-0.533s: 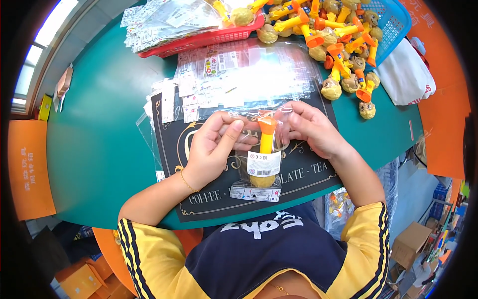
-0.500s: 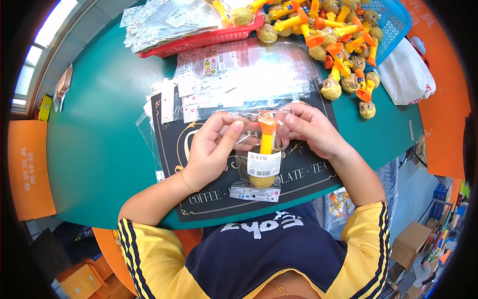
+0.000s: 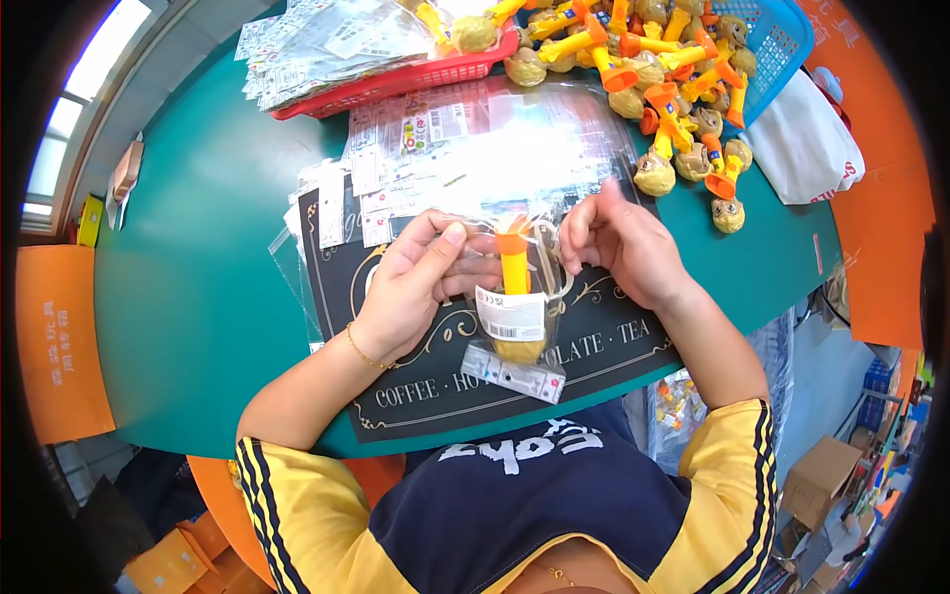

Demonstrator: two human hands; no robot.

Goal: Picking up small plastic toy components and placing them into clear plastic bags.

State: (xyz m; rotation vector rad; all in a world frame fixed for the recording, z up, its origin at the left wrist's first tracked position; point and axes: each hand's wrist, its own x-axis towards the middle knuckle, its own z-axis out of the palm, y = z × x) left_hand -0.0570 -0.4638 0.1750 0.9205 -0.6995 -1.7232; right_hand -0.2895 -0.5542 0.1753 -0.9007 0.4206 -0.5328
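My left hand (image 3: 421, 272) pinches the upper left edge of a clear plastic bag (image 3: 552, 322) over the dark printed mat. Inside the bag is a toy (image 3: 516, 269) with a yellow stem, an orange flared end at the top and a gold rounded head at the bottom. A white label (image 3: 512, 315) covers part of it, and a patterned header strip (image 3: 515, 374) hangs tilted at the bag's near end. Just right of the bag, my right hand (image 3: 623, 243) is off it, thumb raised and fingers loosely bent, with nothing visible in them.
Flat clear bags (image 3: 465, 148) lie beyond the mat (image 3: 416, 366). A red basket (image 3: 396, 81) of packaging stands at the far left of them. Similar loose toys (image 3: 668, 119) pile up far right, beside a blue basket (image 3: 782, 59) and a white cloth bag (image 3: 807, 139).
My right hand has let go of the bag's upper right edge and moved slightly up. The bag has shifted a little left and tilted, still in my left hand.
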